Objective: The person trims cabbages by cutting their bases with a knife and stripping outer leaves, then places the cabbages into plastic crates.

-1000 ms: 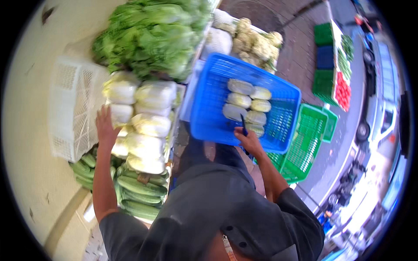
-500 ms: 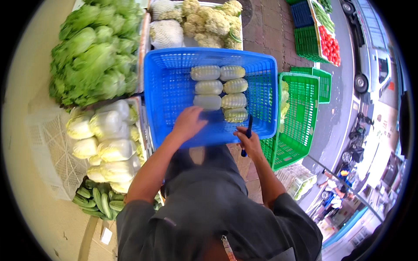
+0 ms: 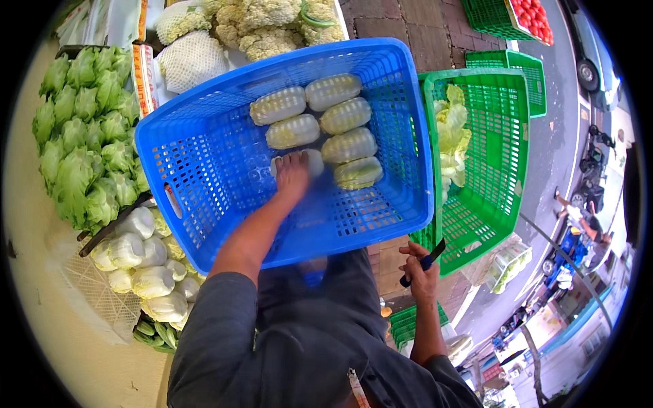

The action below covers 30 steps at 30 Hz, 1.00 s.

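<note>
Far side of the blue basket (image 3: 340, 241): cauliflower (image 3: 272, 41), plus a couple of net-wrapped heads (image 3: 194, 62) off its far left, packed pretty tight
Left of the basket: big heap of lettuce (image 3: 88, 136), then a cabbage pile (image 3: 146, 258) by its near left corner
Right of the basket: a green crate (image 3: 490, 190) just beside it with leafy greens (image 3: 452, 129) inside, and a smaller crate (image 3: 534, 81) beyond that
In the way: that green crate crowds the basket's right side, and the left forearm crosses the basket's near rim
Inside the basket: seven pale cabbages in two rows, four in the right row (image 3: 349, 145), three in the left row (image 3: 292, 131)
Left hand (image 3: 292, 177): down in the basket, fingers over the nearest cabbage (image 3: 315, 162) of the left row, can't tell if it's gripping or just resting
Right hand (image 3: 423, 280): outside the basket's near right corner, wrapped round a dark knife (image 3: 437, 251), well apart from the left
Changed since half a second ago: knife was over the basket's near edge, now it's clear of it; left hand was only by that cabbage, now it's on it; still seven
Room: bare basket floor left of the rows and toward the near wall, only a narrow strip along the right wall
</note>
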Each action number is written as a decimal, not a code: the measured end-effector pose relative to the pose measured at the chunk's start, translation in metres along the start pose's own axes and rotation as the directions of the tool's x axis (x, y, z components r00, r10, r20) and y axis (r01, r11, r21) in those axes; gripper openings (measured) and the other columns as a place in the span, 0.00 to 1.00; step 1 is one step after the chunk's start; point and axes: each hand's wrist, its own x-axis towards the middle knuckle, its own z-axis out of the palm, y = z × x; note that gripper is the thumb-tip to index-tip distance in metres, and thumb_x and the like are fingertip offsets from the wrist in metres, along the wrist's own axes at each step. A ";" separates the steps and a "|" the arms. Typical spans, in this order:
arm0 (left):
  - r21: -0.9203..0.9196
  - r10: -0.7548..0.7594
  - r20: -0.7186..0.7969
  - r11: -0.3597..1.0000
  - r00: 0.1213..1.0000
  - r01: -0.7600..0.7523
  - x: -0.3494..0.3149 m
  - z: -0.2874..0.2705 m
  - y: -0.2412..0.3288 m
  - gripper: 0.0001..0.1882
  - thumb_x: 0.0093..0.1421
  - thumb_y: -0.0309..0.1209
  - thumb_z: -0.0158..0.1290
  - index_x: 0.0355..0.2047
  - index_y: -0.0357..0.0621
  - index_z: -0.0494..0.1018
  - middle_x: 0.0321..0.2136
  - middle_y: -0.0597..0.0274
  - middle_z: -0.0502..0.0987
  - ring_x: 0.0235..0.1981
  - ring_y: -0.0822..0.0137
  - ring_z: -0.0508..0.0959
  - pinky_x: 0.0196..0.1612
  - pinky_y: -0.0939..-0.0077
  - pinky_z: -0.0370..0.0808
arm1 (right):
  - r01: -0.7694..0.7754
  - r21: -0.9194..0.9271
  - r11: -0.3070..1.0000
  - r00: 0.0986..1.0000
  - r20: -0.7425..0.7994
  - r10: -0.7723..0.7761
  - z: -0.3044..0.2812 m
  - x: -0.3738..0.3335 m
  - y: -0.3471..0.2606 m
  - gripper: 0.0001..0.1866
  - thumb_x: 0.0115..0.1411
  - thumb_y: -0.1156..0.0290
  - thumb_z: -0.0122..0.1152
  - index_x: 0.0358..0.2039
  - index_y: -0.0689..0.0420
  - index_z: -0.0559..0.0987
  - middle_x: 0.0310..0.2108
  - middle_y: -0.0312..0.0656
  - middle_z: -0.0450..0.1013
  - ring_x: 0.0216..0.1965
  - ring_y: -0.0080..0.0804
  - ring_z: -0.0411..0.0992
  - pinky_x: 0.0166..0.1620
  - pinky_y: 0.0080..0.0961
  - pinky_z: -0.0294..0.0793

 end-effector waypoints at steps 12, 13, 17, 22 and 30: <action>0.088 0.015 -0.063 0.996 0.998 -0.009 0.004 0.043 -0.007 0.55 0.31 0.44 0.72 0.60 0.41 0.60 0.46 0.52 0.69 0.51 0.48 0.68 0.54 0.52 0.64 | -0.021 0.008 1.000 1.000 -0.003 0.021 -0.019 0.013 0.004 0.22 0.58 0.78 0.50 0.55 0.65 0.70 0.44 0.50 0.75 0.19 0.15 0.64 0.34 0.25 0.76; 0.080 0.035 -0.124 0.997 0.992 -0.025 0.003 0.048 -0.009 0.53 0.31 0.43 0.72 0.58 0.41 0.61 0.47 0.52 0.70 0.51 0.48 0.68 0.53 0.52 0.65 | -0.022 0.008 1.000 1.000 -0.003 0.022 -0.019 0.014 0.004 0.22 0.58 0.78 0.50 0.55 0.65 0.70 0.44 0.50 0.75 0.19 0.15 0.64 0.34 0.25 0.76; -0.041 -0.034 0.024 0.999 0.999 0.035 0.012 0.027 -0.010 0.43 0.37 0.45 0.69 0.53 0.41 0.65 0.47 0.50 0.71 0.47 0.49 0.73 0.50 0.54 0.69 | -0.010 -0.039 0.999 0.999 0.049 0.012 -0.015 0.016 -0.001 0.22 0.59 0.77 0.50 0.55 0.65 0.71 0.44 0.49 0.75 0.22 0.17 0.67 0.36 0.24 0.76; -0.262 -0.109 -0.036 0.960 0.993 0.096 -0.005 -0.020 -0.010 0.42 0.39 0.45 0.68 0.52 0.42 0.65 0.45 0.46 0.74 0.45 0.45 0.75 0.48 0.53 0.72 | -0.017 -0.057 0.998 0.997 0.070 0.021 -0.006 0.012 -0.025 0.21 0.60 0.77 0.51 0.55 0.66 0.71 0.44 0.47 0.75 0.28 0.20 0.70 0.39 0.24 0.75; -0.628 0.006 -0.159 0.771 0.987 -0.106 -0.071 -0.182 0.058 0.51 0.33 0.39 0.74 0.56 0.39 0.60 0.48 0.48 0.74 0.50 0.53 0.75 0.52 0.63 0.73 | 0.416 -0.324 0.850 0.908 0.192 -0.372 0.024 0.028 -0.074 0.17 0.59 0.74 0.60 0.49 0.63 0.75 0.35 0.42 0.76 0.33 0.29 0.72 0.38 0.24 0.71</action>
